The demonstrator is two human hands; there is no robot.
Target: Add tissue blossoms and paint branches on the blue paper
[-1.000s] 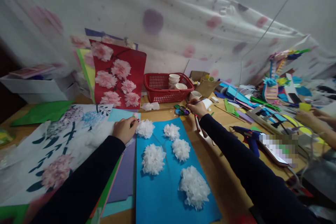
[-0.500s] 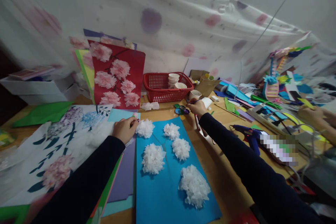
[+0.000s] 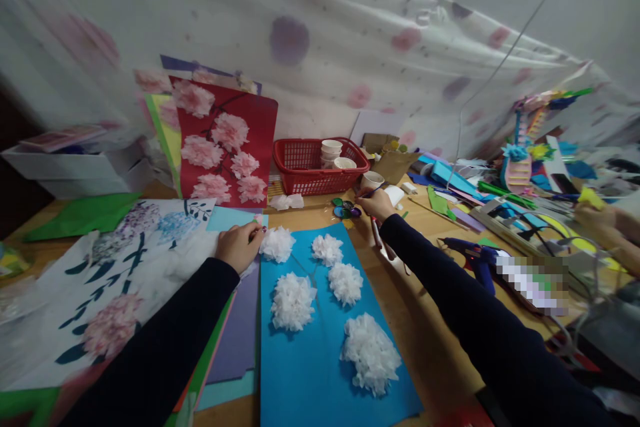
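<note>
A blue sheet (image 3: 320, 360) lies in front of me with several white crinkled paper flowers (image 3: 371, 353) on it and thin faint stem lines between them. At its upper left corner, my left hand (image 3: 240, 245) is closed in a pinch on something too small to make out, beside the top left flower (image 3: 277, 244). My right hand (image 3: 376, 203) is closed round a thin dark handle, perhaps a brush, just right of small paint pots (image 3: 345, 209). The tip of that tool cannot be made out.
Behind stand a red basket (image 3: 320, 181) with paper cups and a red card (image 3: 227, 147) with pink flowers. A glue gun (image 3: 470, 253) and cables lie right. Another person's hands (image 3: 600, 223) hold yellow material at the far right. A flower picture (image 3: 125, 267) lies left.
The other person's hands and the yellow piece have shifted slightly at the far right. My own hands have hardly moved.
</note>
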